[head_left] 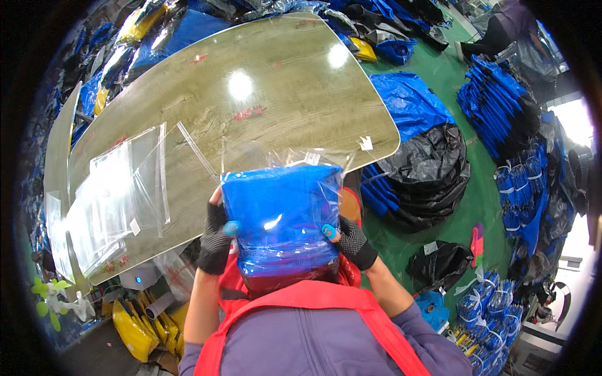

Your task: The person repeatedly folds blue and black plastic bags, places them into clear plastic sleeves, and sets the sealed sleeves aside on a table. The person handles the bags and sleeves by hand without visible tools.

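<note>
A folded blue fabric bundle in a clear plastic bag [279, 210] is held upright between my hands, close to my body at the table's near edge. My left hand [216, 241], in a black fingerless glove, grips its left side with the thumb on the front. On the opposite side my right hand [351, 241], gloved the same way, clasps it with the thumb pressed on the front. Both thumb tips look blue. The other fingers are mostly hidden behind the package. Loose clear film with a small white label stands up along its top.
Several flat clear plastic bags [119, 188] lie on the left of the wood-patterned table [282, 69]. Black and blue folded covers [429, 169] are piled on the green floor to the right. Tied blue bundles [492, 307] stand lower right, yellow pieces [135, 329] lower left.
</note>
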Motion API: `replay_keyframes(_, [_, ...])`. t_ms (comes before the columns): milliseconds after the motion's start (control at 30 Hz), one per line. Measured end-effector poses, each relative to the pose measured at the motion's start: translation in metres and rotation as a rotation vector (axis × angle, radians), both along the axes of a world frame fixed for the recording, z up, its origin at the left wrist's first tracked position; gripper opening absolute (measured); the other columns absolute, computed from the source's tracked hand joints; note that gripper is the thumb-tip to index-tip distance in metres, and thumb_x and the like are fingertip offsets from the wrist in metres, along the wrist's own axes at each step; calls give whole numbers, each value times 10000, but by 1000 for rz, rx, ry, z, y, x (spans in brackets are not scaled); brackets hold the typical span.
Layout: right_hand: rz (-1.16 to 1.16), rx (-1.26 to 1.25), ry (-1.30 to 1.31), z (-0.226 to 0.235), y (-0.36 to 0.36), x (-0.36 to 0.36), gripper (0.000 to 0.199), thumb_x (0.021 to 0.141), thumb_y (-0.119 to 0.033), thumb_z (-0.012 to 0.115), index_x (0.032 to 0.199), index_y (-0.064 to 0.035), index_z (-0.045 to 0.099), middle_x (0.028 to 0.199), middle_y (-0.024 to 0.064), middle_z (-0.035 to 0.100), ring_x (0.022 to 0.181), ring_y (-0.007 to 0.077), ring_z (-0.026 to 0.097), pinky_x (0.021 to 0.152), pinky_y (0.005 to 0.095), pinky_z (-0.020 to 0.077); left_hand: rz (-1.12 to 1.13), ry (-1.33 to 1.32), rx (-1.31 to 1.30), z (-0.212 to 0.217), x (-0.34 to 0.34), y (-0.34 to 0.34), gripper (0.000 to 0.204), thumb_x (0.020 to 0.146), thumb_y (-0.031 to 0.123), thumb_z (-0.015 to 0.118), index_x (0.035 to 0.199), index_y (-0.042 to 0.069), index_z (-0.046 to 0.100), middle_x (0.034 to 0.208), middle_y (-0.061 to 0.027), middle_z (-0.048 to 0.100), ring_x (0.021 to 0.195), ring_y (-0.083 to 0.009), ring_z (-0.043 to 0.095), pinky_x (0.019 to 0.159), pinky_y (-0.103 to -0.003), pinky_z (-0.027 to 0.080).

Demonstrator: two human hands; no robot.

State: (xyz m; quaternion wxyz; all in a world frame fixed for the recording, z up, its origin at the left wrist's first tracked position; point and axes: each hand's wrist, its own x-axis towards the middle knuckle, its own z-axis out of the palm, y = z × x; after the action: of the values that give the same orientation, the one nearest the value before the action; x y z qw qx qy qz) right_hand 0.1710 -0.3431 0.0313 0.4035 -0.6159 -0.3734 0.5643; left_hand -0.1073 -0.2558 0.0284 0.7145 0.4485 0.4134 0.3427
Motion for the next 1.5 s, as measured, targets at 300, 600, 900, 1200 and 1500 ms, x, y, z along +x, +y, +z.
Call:
replay_keyframes(300, [47, -44, 148, -11, 10, -10, 564, 828, -351, 735, 1224, 11, 563, 1102, 115, 651, 954, 181, 605, 863, 327, 497, -88, 97, -260, -2, -10, 3, 661, 758, 306, 803, 1270, -1, 519, 1173, -107, 617, 1040, -188, 579, 910, -351, 477])
replay_keyframes(600, [-55, 12, 39, -43, -39, -2, 796, 852, -513, 579, 1448, -58, 311, 1373, 126, 464, 1255, 227, 442, 1051, 390, 380, -285, 160, 245, 36, -4, -16, 747, 794, 309, 770, 1393, 54, 403, 1269, -120, 562, 1139, -217, 543, 988, -384, 446])
replay_keyframes(900, [131, 481, 320, 36, 135, 51, 841, 815, -533, 687, 1436, -76, 351, 1242, 116, 567, 1143, 198, 544, 983, 337, 443, -297, 760, 2030, 58, 6, 70, 500, 715, 238, 743, 1181, 384, 639, 1242, 36, 603, 1309, -305, 420, 1074, -574, 297])
replay_keyframes(1200, [155, 348, -97, 79, 104, 3, 1021, 648, -312, 883, 1450, -60, 303, 1321, 127, 481, 1208, 211, 483, 993, 344, 419, 71, -205, 215, 49, 4, 75, 678, 843, 277, 721, 1400, 73, 393, 1199, -80, 569, 1059, -168, 560, 922, -326, 460])
replay_keyframes(1500, [489, 402, -1037, 116, 91, -28, 848, 612, -612, 768, 1202, -33, 578, 909, 182, 638, 868, 348, 655, 755, 403, 518, -50, -81, 71, 64, 21, 35, 651, 729, 142, 820, 1275, 35, 482, 1099, -87, 605, 990, -166, 579, 854, -305, 489])
